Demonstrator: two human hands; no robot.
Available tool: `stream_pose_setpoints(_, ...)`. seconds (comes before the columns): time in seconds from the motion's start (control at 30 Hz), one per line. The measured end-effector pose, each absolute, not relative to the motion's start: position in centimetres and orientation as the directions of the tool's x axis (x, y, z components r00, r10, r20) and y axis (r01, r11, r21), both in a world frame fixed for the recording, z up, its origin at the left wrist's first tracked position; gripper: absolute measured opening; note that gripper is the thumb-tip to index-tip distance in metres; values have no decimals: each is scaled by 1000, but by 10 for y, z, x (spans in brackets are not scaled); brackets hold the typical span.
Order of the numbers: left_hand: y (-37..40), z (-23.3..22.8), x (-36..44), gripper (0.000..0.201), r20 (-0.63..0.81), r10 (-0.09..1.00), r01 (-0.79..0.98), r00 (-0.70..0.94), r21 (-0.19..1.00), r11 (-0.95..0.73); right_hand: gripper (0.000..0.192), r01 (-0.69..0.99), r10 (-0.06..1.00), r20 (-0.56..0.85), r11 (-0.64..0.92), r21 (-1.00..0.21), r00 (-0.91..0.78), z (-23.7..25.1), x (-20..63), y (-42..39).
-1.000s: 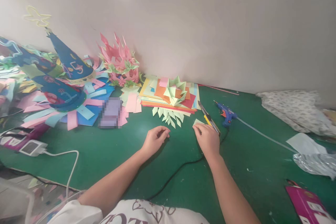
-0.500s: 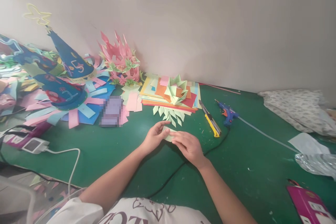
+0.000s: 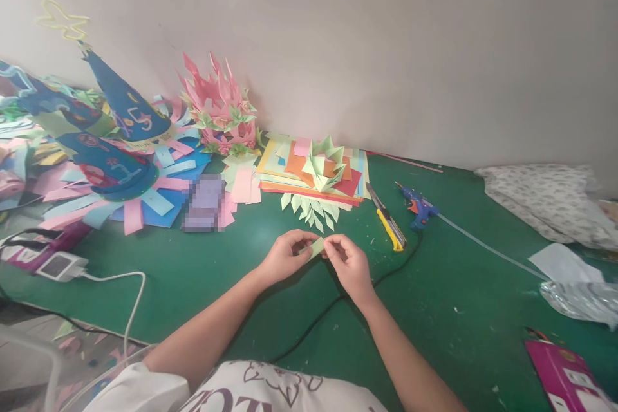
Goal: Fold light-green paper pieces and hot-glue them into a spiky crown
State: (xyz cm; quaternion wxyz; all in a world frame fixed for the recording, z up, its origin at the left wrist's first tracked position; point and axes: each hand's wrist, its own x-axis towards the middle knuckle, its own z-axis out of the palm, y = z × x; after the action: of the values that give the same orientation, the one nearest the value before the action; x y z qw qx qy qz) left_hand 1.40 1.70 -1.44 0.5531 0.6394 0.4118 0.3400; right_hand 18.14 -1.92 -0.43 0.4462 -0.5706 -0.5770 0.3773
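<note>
Between my two hands is a small piece of light green paper point(image 3: 316, 248), narrow and apparently folded. My left hand point(image 3: 287, 256) pinches its left end, thumb on top. At the right end, my right hand point(image 3: 348, 265) grips it between thumb and fingers. Just beyond my hands lie several pointed light green paper leaves point(image 3: 313, 209). Behind them, a stack of coloured paper point(image 3: 273, 167) carries a folded light green paper crown point(image 3: 324, 170). To the right are a yellow utility knife point(image 3: 389, 225) and a blue glue gun point(image 3: 419, 206).
Pink paper crown point(image 3: 219, 103) and blue cone hats point(image 3: 128, 103) stand at the left. A blurred purple rectangle point(image 3: 203, 203) lies nearer. A white charger point(image 3: 62, 266) sits at the left edge. Black cord point(image 3: 313, 325) crosses the green table point(image 3: 193, 296). Patterned cloth point(image 3: 545, 203) lies right.
The green paper now looks narrower and tilted between my fingers. My right hand has turned, its fingertips pinching the paper's upper right end. The view has shifted slightly.
</note>
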Motion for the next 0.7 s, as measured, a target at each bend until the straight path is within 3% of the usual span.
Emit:
stream_pose_setpoints(0.4,17,-12,14,33,-123,879,138,461,988,66,16,421,987,148,106,-901,70,-5,177,-20)
stream_pose_setpoints(0.47,16,-15,15,34,-123,884,122,451,990,76,17,351,991,105,67,-934,89,-6,177,-19)
stream_pose_setpoints(0.57,16,-14,16,36,-111,910,71,400,993,90,29,108,995,-36,-46,-993,91,-7,178,-17)
stream_pose_setpoints(0.63,15,-12,17,35,-87,934,18,347,996,87,39,-25,991,-135,-135,-991,20,-6,179,-15)
stream_pose_setpoints(0.7,15,-10,17,35,-67,948,-28,311,996,80,37,-76,977,-202,-207,-975,-62,-5,180,-15)
